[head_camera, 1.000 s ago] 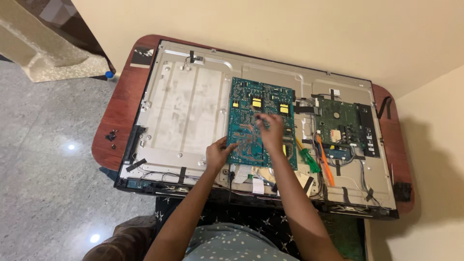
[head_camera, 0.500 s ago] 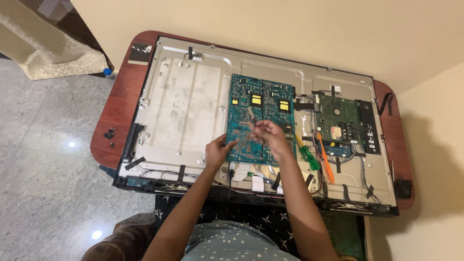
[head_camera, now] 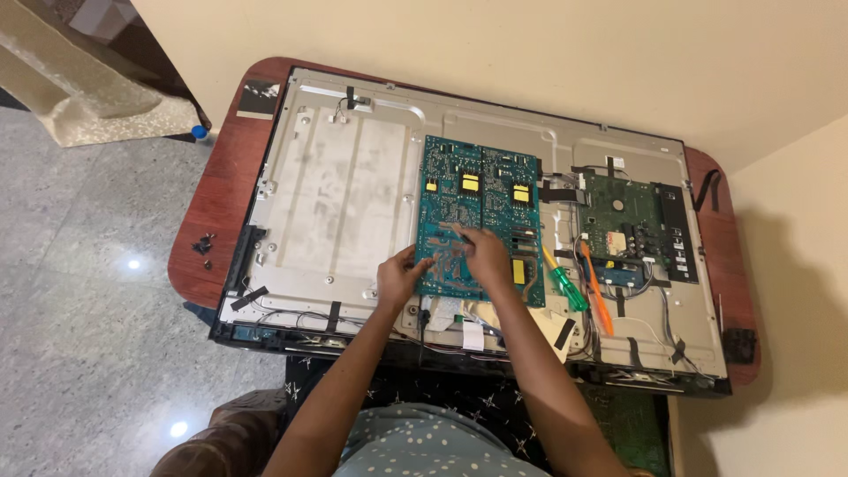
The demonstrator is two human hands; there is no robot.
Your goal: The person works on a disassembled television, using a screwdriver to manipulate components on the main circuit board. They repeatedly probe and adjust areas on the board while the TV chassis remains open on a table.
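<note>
A flat-screen television lies face down with its back cover off, showing a metal chassis [head_camera: 344, 203]. At its middle sits a teal circuit board [head_camera: 477, 190]. My left hand [head_camera: 400, 276] grips that board's lower left edge with curled fingers. My right hand [head_camera: 484, 253] rests flat on the lower part of the board, fingers pointing up and left. A pale blur lies between the two hands, and I cannot tell what it is. To the right is a smaller green circuit board [head_camera: 623, 225] with wires.
A green-handled screwdriver [head_camera: 565, 288] and an orange-handled one [head_camera: 596, 287] lie on the chassis right of my right hand. Loose dark screws [head_camera: 205, 244] sit on the reddish wooden table [head_camera: 208, 194]. Walls run behind and to the right; a tiled floor [head_camera: 79, 300] lies left.
My right hand has slid down the teal board toward its lower middle. My left hand stays at the board's lower left edge. The view has shifted slightly.
</note>
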